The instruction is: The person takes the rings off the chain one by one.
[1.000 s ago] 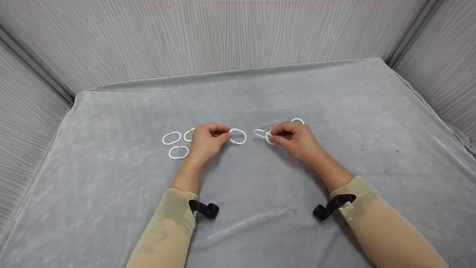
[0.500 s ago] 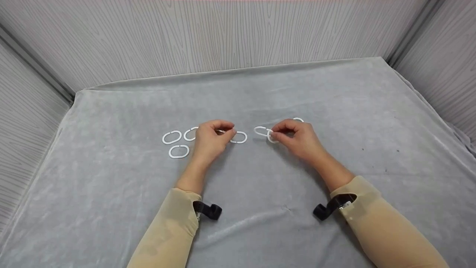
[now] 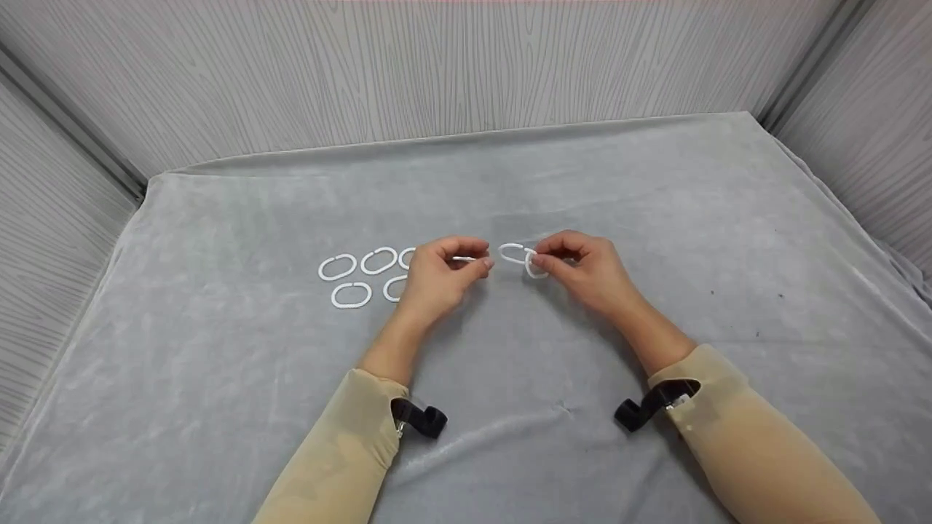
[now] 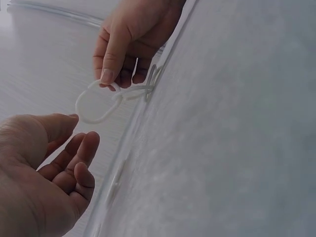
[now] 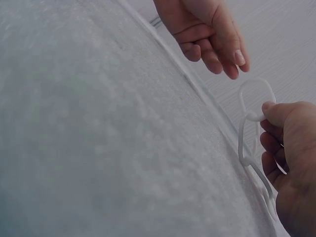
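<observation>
One grey cloth (image 3: 218,407) spreads wide. The left hand (image 3: 440,280), fingers loose, holds nothing; the right hand (image 3: 593,269) pinches a white chain (image 5: 246,161) just right of it. Links (image 3: 352,306) lying left look light, stiff, slick; I'd grip a straight side, off the split.

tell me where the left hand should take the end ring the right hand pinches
Likely pinch the end ring by its free curve, coming from the left; that side juts toward the left hand, while the right hand pinches the far side, near where another ring links through.
</observation>
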### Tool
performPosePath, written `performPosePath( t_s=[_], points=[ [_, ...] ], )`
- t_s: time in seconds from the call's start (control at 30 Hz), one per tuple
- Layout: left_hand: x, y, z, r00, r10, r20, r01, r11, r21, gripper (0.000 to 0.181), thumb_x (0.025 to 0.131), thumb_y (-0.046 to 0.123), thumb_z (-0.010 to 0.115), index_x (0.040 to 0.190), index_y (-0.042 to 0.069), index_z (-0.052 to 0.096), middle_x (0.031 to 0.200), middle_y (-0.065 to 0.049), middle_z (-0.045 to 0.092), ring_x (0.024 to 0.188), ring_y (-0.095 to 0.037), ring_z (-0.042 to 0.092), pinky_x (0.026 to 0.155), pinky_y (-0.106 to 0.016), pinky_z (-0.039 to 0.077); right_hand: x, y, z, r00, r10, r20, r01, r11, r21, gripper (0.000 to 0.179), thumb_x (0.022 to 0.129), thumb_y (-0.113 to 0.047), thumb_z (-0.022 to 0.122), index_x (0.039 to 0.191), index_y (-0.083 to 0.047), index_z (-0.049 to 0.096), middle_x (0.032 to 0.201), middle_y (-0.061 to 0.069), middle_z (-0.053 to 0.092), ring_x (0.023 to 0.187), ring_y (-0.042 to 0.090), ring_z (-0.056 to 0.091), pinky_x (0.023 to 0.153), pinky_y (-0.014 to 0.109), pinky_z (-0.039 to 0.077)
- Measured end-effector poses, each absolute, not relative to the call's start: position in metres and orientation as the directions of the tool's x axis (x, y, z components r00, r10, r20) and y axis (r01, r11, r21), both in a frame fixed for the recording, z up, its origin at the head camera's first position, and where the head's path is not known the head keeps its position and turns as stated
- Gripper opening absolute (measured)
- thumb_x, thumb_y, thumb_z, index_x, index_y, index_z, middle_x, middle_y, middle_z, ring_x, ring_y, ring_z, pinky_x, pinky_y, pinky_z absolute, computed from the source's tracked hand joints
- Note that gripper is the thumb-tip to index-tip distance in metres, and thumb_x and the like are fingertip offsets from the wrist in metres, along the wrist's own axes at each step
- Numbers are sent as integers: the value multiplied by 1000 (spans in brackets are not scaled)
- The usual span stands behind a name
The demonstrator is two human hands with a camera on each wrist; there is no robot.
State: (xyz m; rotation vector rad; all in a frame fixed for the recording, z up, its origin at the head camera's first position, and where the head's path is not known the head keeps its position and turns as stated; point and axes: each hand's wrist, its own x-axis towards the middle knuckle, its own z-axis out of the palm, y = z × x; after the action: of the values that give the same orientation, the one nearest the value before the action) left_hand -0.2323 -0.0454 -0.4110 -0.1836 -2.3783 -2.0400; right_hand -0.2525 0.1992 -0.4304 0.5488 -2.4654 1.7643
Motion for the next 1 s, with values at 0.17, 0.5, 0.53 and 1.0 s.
performPosePath(
  t_s=[0.17,0.5,0.53,1.0],
  points=[
    [-234,-43,-414,-991,106,79,90,113,989,25,90,-1,79,113,-9,76,104,-12,77,83,-15,73,76,-23,58,-252,200,-429,-936,-254,243,-309,266,-913,9,95,-9,81,102,-3,80,93,10,76,84,16,67,76,24,52],
    [-234,-42,-420,-990,119,75,89,113,990,22,90,1,80,112,-5,78,104,-10,78,81,-15,73,71,-22,56,-252,201,-430,-927,-278,253,-330,282,-901,8,95,-10,82,101,-5,81,95,8,77,87,16,67,77,23,53],
    [-234,-43,-420,-990,118,73,86,110,990,22,90,1,80,111,-5,78,104,-10,78,81,-15,73,70,-22,56,-252,201,-431,-926,-280,253,-331,279,-902,7,95,-10,82,101,-6,81,95,7,77,87,16,67,78,23,53],
    [-232,-44,-421,-990,126,64,79,119,990,18,90,2,81,107,-2,81,101,-7,79,80,-11,71,69,-21,53,-251,199,-430,-913,-324,249,-339,262,-903,7,96,-11,80,101,-6,81,97,7,77,88,17,67,78,24,54]
  ],
)
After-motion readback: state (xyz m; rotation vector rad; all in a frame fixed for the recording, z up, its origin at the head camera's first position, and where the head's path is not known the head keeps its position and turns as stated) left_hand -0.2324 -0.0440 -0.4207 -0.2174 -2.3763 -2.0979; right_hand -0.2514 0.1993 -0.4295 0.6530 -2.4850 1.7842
